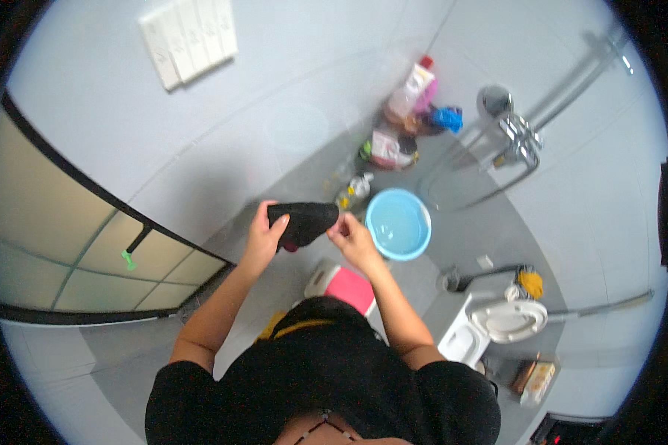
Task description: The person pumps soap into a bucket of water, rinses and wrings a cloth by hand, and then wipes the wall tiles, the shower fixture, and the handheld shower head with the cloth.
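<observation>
A black fabric item with a small dark red patch on its lower edge spans the space between my hands, above the floor. Its exact kind cannot be told. My left hand grips the left end, thumb on the near face and fingers behind. At the other end, the fingertips of my right hand pinch the narrow tip. Just right of that hand, a light blue plastic basin holding water stands on the grey tiled floor. Below my hands is a pink and white stool or box, partly covered by my body.
Clear bottles and bagged toiletries stand along the wall. A chrome shower mixer with a hose is mounted at the right. The white toilet has its lid raised. A black-framed frosted glass door is at the left.
</observation>
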The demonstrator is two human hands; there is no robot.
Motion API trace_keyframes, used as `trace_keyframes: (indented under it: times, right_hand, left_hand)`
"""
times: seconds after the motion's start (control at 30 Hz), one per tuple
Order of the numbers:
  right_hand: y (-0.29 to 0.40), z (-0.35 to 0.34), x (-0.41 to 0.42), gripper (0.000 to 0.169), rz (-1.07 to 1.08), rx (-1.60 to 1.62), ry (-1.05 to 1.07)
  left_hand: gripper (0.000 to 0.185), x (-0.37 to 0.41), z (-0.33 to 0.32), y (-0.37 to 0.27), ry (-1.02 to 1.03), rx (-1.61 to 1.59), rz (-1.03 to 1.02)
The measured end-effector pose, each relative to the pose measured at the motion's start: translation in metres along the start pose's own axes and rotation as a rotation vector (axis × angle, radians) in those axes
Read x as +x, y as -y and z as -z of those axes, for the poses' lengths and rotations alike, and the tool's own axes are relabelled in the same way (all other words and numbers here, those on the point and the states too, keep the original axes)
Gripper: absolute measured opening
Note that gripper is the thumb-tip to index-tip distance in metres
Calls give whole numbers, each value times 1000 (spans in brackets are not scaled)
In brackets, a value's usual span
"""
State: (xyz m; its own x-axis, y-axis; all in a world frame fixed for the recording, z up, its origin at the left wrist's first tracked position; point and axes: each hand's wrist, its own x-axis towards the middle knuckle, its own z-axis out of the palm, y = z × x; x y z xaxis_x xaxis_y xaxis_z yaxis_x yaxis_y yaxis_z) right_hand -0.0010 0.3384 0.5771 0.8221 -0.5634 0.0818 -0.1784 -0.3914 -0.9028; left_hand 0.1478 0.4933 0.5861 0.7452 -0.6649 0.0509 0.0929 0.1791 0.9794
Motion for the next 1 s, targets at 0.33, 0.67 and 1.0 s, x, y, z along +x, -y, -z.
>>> trace_keyframes:
  times: [0.33,0.67,1.0]
  right_hand:
    - [62,-32,-26,25,482,-177,112]
    - [61,-7,0,28,674,-384,-251]
    - [56,29,97,59,935,-437,-669]
  left_hand:
    - [26,-14,5,-39,-13,286,-155]
    - [20,3,-25,-55,62,181,-183]
    - [20,62,-123,-155,263,131,-440]
